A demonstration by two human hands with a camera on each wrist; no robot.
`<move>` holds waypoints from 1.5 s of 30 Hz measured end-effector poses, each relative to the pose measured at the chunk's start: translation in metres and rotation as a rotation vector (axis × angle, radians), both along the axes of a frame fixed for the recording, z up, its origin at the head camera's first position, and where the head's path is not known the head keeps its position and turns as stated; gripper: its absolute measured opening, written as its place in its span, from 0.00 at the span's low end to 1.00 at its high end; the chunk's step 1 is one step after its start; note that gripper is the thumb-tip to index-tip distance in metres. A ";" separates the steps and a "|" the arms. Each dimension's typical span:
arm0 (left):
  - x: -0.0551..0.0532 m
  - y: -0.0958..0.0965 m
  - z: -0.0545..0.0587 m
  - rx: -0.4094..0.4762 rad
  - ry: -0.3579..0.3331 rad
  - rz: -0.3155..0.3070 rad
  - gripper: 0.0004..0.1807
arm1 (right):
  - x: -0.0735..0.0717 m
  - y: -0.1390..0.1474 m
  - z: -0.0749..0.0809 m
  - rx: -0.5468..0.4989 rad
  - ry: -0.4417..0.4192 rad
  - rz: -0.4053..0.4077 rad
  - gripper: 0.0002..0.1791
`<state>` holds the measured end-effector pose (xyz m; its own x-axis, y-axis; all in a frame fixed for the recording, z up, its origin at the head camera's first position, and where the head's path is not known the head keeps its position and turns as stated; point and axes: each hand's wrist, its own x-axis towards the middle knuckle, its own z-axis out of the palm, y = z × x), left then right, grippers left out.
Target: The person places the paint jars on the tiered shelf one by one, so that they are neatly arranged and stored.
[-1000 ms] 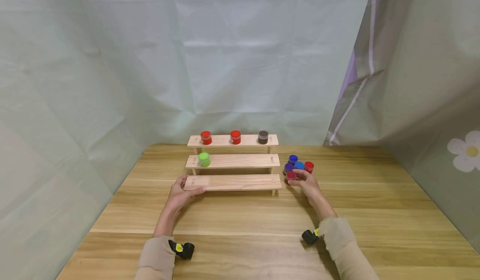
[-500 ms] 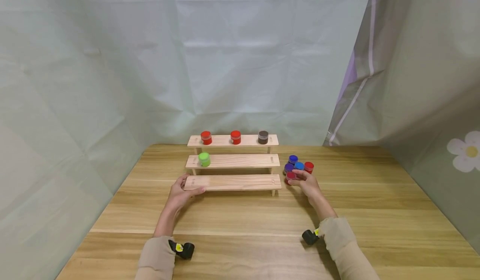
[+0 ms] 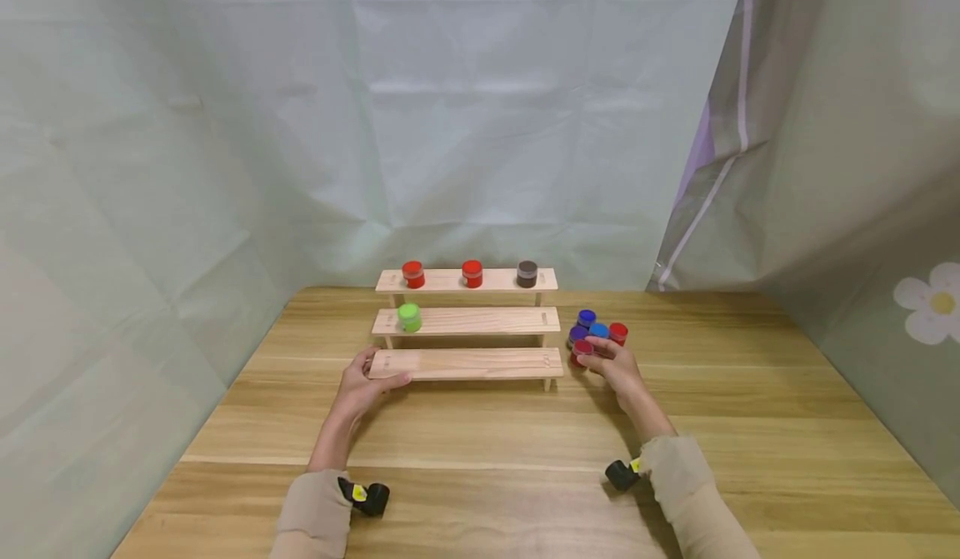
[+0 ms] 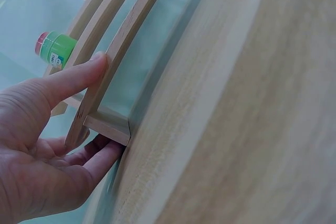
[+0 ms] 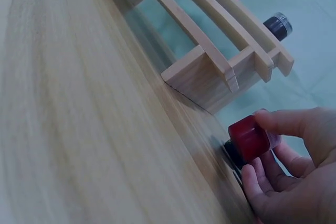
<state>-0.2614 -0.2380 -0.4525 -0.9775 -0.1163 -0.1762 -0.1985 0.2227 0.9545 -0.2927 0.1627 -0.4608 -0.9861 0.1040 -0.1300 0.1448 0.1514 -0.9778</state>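
Observation:
A three-tier wooden display stand (image 3: 480, 364) is on the table. My left hand (image 3: 362, 390) grips the left end of its lowest tier, thumb along the front edge and fingers around the end support, as the left wrist view shows. To the stand's right, my right hand (image 3: 618, 371) pinches a dark red paint jar (image 5: 249, 138) between thumb and fingers. Just behind that jar cluster a purple-blue jar (image 3: 577, 336), a dark blue jar (image 3: 587, 317), a light blue jar (image 3: 598, 331) and a red jar (image 3: 618, 332).
On the top tier stand two red jars (image 3: 413, 275) (image 3: 472, 274) and a black jar (image 3: 527, 274). A green jar (image 3: 409, 318) is at the left of the middle tier. Pale cloth (image 3: 480, 126) hangs behind the wooden table (image 3: 480, 467).
Almost nothing differs. The dark red jar and my right hand have shifted very slightly; my left hand keeps its grip on the stand.

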 end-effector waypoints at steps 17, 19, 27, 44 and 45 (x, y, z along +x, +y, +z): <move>-0.001 0.001 0.002 -0.013 0.003 0.002 0.54 | -0.001 0.004 0.003 -0.069 0.009 -0.003 0.28; -0.001 0.001 0.002 -0.015 0.002 0.002 0.55 | -0.001 0.004 0.006 -0.077 0.004 -0.007 0.28; 0.000 0.000 0.002 -0.027 0.000 -0.005 0.56 | -0.001 0.003 0.010 -0.033 0.038 0.006 0.27; 0.000 0.000 0.001 -0.019 -0.001 -0.003 0.56 | 0.004 0.000 0.015 0.000 0.097 0.019 0.26; 0.000 0.000 0.001 -0.018 0.000 -0.003 0.56 | 0.005 -0.001 0.015 0.007 0.102 0.019 0.26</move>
<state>-0.2618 -0.2377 -0.4515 -0.9779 -0.1167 -0.1737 -0.1975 0.2407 0.9503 -0.2882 0.1621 -0.4455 -0.9960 0.0853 -0.0282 0.0416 0.1599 -0.9863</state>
